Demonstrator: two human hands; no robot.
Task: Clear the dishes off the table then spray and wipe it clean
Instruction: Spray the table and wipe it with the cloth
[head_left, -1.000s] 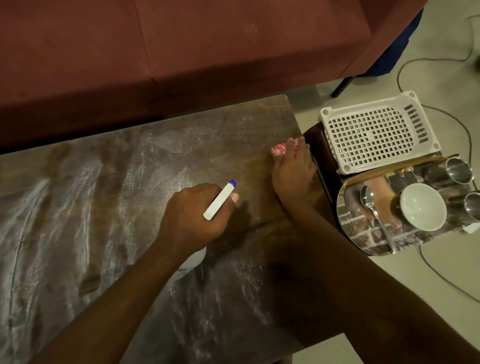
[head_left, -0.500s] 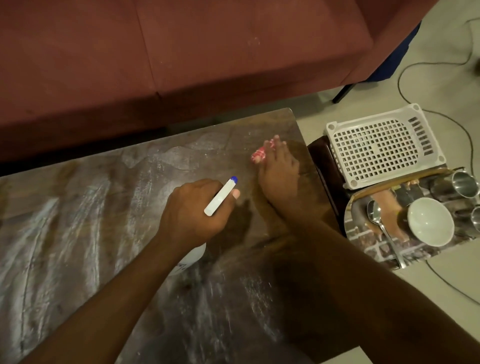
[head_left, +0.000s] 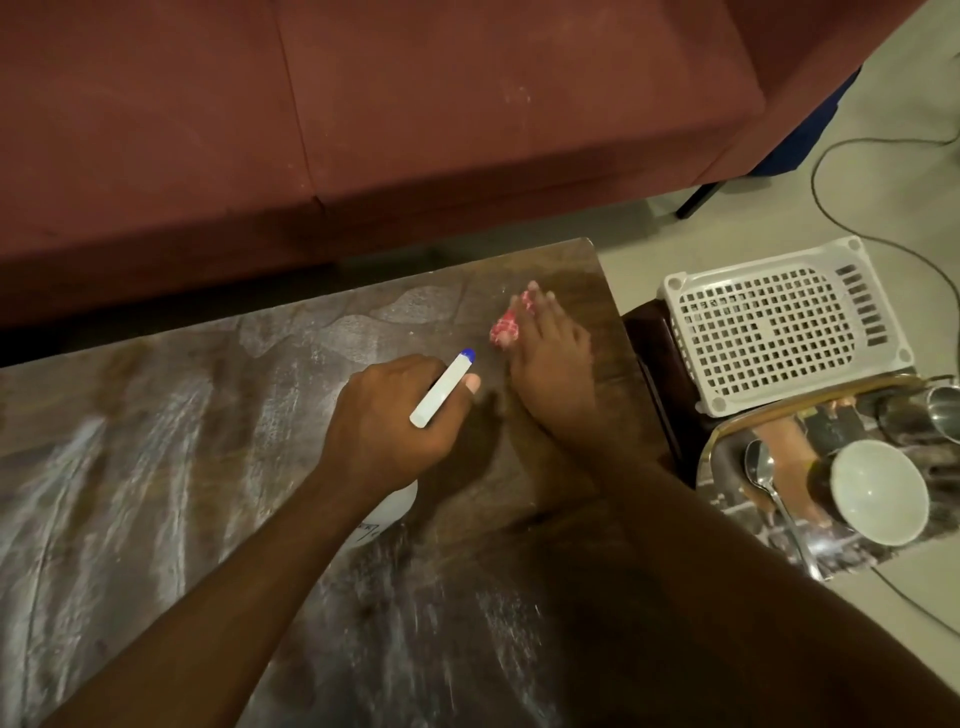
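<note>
Nearest, at 6 o'clock: two bare forearms reaching up across table (head_left: 156, 467), dark wood, streaked with pale wet smears from 7 round to 10 o'clock. Mid-table: left hand (head_left: 384, 421), fingers curled tight round bottle (head_left: 395, 509), white body peeking out under the wrist. White nozzle (head_left: 444, 387) with blue tip sticking out above the knuckles, aimed at 1 o'clock, one fingertip showing just beside it. At 2 o'clock from that hand: right hand (head_left: 550, 364), fingers straight and flat, pressing cloth (head_left: 506, 325) onto the wood near the table's far right corner. Cloth red-and-white checked, bunched, poking out at 10 o'clock of the fingers, the rest hidden under the palm. Hands near each other, not touching. Off the table at 3 o'clock, lower down: tray (head_left: 727, 431), brick-patterned, shiny rim. On it, bowl (head_left: 878, 491), white, upright; spoon (head_left: 763, 473) lying at 9 o'clock of the bowl, handle trailing toward 5 o'clock; cups (head_left: 940, 410), steel, at the tray's 1 o'clock, cut off by the frame edge. At 12 o'clock of the tray: basket (head_left: 779, 322), white plastic, grid face up, sitting on a dark stand (head_left: 649, 332) just beside the table's right edge. Beyond, at 2 o'clock: pale floor (head_left: 883, 104) with black cable (head_left: 831, 171) looping across. Farthest, at 12 o'clock: sofa (head_left: 363, 130), maroon, spanning the view past the table's far edge.
</note>
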